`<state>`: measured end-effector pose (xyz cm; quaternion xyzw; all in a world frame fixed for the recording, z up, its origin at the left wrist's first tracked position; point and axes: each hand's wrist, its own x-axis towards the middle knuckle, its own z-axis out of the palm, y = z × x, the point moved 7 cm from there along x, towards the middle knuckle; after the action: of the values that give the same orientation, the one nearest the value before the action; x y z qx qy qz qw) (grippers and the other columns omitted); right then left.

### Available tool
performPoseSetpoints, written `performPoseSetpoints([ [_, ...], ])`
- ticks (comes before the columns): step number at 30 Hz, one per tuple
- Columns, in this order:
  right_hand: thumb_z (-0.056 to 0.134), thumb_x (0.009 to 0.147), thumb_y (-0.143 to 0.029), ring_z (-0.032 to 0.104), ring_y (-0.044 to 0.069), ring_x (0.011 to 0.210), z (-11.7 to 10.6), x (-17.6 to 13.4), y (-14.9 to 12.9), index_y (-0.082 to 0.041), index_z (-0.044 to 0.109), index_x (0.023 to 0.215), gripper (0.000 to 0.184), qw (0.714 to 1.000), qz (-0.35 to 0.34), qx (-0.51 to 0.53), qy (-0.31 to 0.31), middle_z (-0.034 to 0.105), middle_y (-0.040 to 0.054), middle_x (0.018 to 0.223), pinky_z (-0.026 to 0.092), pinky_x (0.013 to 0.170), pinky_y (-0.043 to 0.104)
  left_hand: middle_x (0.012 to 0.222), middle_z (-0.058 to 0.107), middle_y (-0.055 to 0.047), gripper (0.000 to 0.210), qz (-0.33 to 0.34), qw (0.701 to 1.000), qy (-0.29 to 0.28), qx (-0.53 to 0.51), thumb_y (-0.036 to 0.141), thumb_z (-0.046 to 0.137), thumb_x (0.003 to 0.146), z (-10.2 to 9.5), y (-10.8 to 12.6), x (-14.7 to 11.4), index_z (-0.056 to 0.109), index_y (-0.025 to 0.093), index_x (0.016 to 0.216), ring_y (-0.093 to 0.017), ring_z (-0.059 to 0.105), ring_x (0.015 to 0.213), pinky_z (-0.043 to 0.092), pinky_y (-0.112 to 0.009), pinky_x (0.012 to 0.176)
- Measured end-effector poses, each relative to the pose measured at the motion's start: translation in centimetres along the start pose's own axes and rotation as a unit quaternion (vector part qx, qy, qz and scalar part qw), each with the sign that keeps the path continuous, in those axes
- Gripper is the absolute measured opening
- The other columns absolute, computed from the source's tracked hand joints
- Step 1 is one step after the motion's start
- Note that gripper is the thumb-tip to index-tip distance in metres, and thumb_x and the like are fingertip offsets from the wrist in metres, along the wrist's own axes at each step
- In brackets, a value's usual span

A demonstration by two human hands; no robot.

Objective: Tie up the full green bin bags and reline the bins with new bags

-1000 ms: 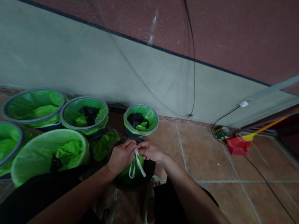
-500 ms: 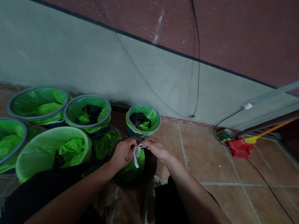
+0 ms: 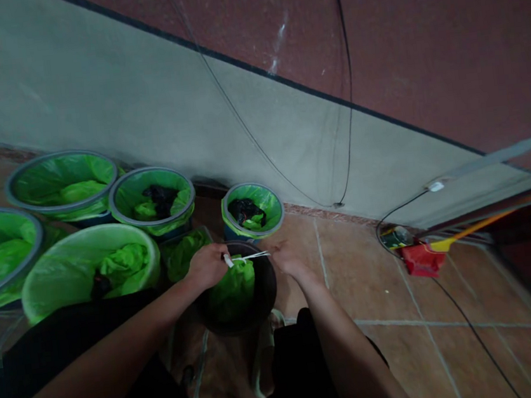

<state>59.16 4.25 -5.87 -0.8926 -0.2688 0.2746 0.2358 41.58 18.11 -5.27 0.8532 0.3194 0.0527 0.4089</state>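
Observation:
Between my legs stands a dark bin point(image 3: 269, 294) holding a green plastic bag point(image 3: 232, 290). The white drawstring point(image 3: 255, 255) of that bag is stretched across the bin's top. My left hand point(image 3: 209, 265) grips one end of it, fingers closed, over the left rim. At the right rim my right hand point(image 3: 282, 256) is closed on the other end, pulling the strand taut. The bag's neck is gathered beneath the string. My right fingertips are partly blurred.
Several bins lined with green bags stand at the left, among them a pale green bin point(image 3: 41, 295). A small lined bin point(image 3: 278, 222) is by the wall. On the tiled floor at right lie a red dustpan point(image 3: 423, 261) and a black cable point(image 3: 472, 325).
My hands have moved apart from the middle of the bin, the right one to the right. The white drawstring, loose and hanging before, is now drawn tight between them.

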Motion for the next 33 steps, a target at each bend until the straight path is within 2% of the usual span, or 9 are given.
performPoseSetpoints([
  [6, 0.055, 0.091, -0.051, 0.048, 0.01, 0.044, 1.2, -1.0, -1.5, -0.021, 0.053, 0.06, 0.043, 0.988, 0.002, 0.133, -0.078, 0.051, -0.0021, 0.051, 0.04, 0.048, 0.024, 0.06, 0.064, -0.001, 0.02, -0.03, 0.989, 0.011, -0.144, 0.031, 0.057, 0.079, -0.2, 0.1, 1.2, 0.068, 0.019, 0.068, -0.017, 0.058, 0.061, 0.04, -0.027, 0.062],
  [10, 0.056, 0.087, -0.056, 0.05, 0.01, 0.044, 1.2, -1.4, -2.7, -0.019, 0.057, 0.067, 0.042, 0.975, -0.031, 0.206, -0.084, 0.052, -0.0035, 0.051, 0.043, 0.049, 0.023, 0.068, 0.068, -0.002, 0.029, -0.084, 0.936, 0.01, -0.341, 0.043, 0.06, 0.076, 0.8, 0.1, 0.9, 0.068, 0.015, 0.074, -0.01, 0.046, 0.051, 0.033, -0.024, 0.051],
  [13, 0.061, 0.081, -0.061, 0.053, 0.01, 0.046, 1.0, -1.7, -3.5, -0.018, 0.059, 0.068, 0.044, 0.963, -0.076, 0.247, -0.074, 0.054, -0.0036, 0.051, 0.044, 0.052, 0.023, 0.072, 0.069, -0.005, 0.032, -0.11, 0.905, -0.01, -0.41, 0.047, 0.064, 0.072, 1.7, 0.1, 0.6, 0.064, 0.015, 0.072, -0.008, 0.043, 0.048, 0.028, -0.023, 0.047],
  [15, 0.065, 0.077, -0.063, 0.056, 0.011, 0.049, 1.2, -2.0, -3.9, -0.017, 0.064, 0.074, 0.046, 0.949, -0.073, 0.295, -0.079, 0.059, -0.0023, 0.054, 0.047, 0.054, 0.023, 0.062, 0.064, -0.002, 0.032, -0.12, 0.913, -0.028, -0.388, 0.047, 0.064, 0.07, 2.1, -0.1, 0.4, 0.062, 0.015, 0.068, -0.008, 0.043, 0.046, 0.028, -0.022, 0.045],
  [18, 0.071, 0.071, -0.067, 0.064, 0.013, 0.058, 2.4, -3.0, -4.9, -0.015, 0.069, 0.081, 0.053, 0.914, -0.058, 0.378, -0.136, 0.068, 0.0028, 0.066, 0.052, 0.059, 0.026, 0.051, 0.055, 0.002, 0.031, -0.102, 0.946, -0.075, -0.3, 0.047, 0.061, 0.071, 2.7, 0.0, 0.2, 0.06, 0.017, 0.063, -0.009, 0.043, 0.045, 0.03, -0.023, 0.046],
  [21, 0.075, 0.068, -0.067, 0.068, 0.014, 0.064, 3.3, -4.0, -5.9, -0.013, 0.07, 0.076, 0.054, 0.887, -0.061, 0.419, -0.183, 0.071, 0.0061, 0.074, 0.055, 0.063, 0.027, 0.047, 0.051, 0.003, 0.031, -0.031, 0.964, -0.148, -0.22, 0.044, 0.055, 0.074, 3.2, 1.0, -0.2, 0.058, 0.018, 0.058, -0.01, 0.042, 0.045, 0.03, -0.023, 0.048],
  [25, 0.078, 0.067, -0.063, 0.067, 0.013, 0.065, 3.6, -4.4, -6.5, -0.014, 0.07, 0.076, 0.051, 0.871, -0.073, 0.443, -0.199, 0.07, 0.0047, 0.073, 0.054, 0.064, 0.024, 0.047, 0.044, 0.005, 0.029, 0.052, 0.956, -0.216, -0.193, 0.041, 0.055, 0.073, 3.6, 2.6, -0.8, 0.054, 0.019, 0.054, -0.009, 0.036, 0.046, 0.026, -0.023, 0.048],
  [30, 0.073, 0.073, -0.065, 0.069, 0.013, 0.071, 3.0, -3.7, -6.3, -0.019, 0.068, 0.099, 0.052, 0.838, -0.07, 0.518, -0.157, 0.071, 0.0053, 0.101, 0.055, 0.066, 0.025, 0.049, 0.047, 0.004, 0.034, 0.046, 0.963, -0.182, -0.191, 0.045, 0.055, 0.078, 3.5, 2.0, -0.4, 0.063, 0.018, 0.059, -0.01, 0.04, 0.047, 0.029, -0.023, 0.05],
  [33, 0.06, 0.086, -0.062, 0.066, 0.01, 0.061, 3.4, -3.2, -5.6, -0.022, 0.064, 0.108, 0.046, 0.868, -0.075, 0.469, -0.146, 0.069, 0.0059, 0.11, 0.049, 0.053, 0.022, 0.053, 0.051, 0.003, 0.036, 0.0, 0.959, -0.158, -0.235, 0.048, 0.054, 0.079, 3.8, 0.8, 0.0, 0.065, 0.017, 0.065, -0.011, 0.044, 0.048, 0.033, -0.023, 0.05],
])
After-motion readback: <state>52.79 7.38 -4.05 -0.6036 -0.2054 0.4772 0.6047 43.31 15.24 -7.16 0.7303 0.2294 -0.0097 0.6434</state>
